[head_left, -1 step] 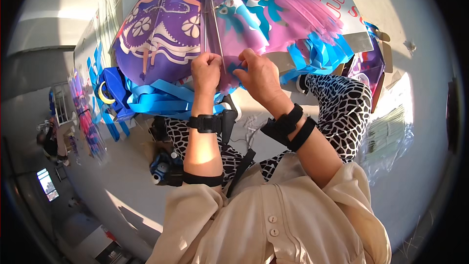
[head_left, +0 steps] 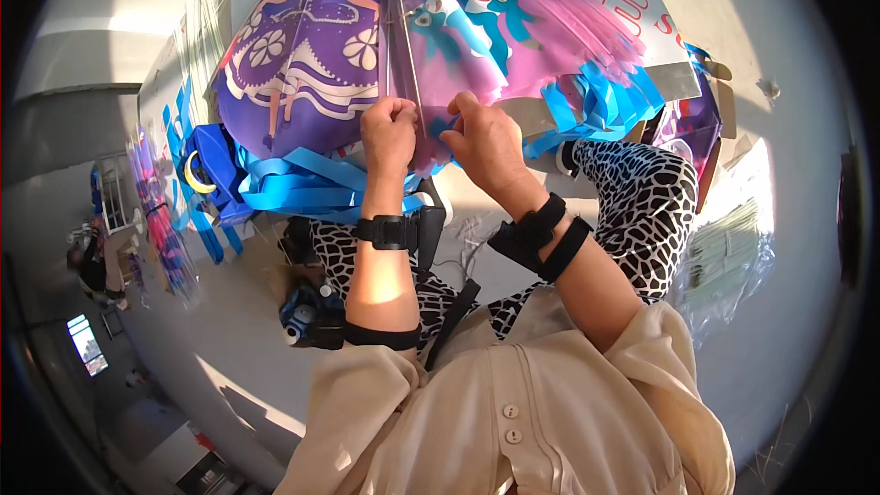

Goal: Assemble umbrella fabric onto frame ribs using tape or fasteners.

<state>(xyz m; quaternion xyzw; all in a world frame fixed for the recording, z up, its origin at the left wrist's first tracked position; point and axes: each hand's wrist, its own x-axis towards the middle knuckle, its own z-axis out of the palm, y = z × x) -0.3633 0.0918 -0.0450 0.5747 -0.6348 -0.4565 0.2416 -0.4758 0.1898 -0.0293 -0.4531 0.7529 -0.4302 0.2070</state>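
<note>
A purple and pink kite printed with a red-haired figure and blue rabbits lies spread in front of me. A thin rod runs down its middle toward my hands. At the lower edge my left hand is closed, thumb and fingers pinched on the kite beside the rod. Just right of the rod, my right hand has its fingers curled in at the pink cloth; its fingertips are partly hidden. Blue ribbons hang below the kite on the left, and a blue ribbon bunch lies to the right.
A white board lies under the kite. Bundled pale rods in clear plastic lie at the right. At the left are a blue piece with a yellow crescent and pink rolled bundles. My patterned trouser legs flank the work.
</note>
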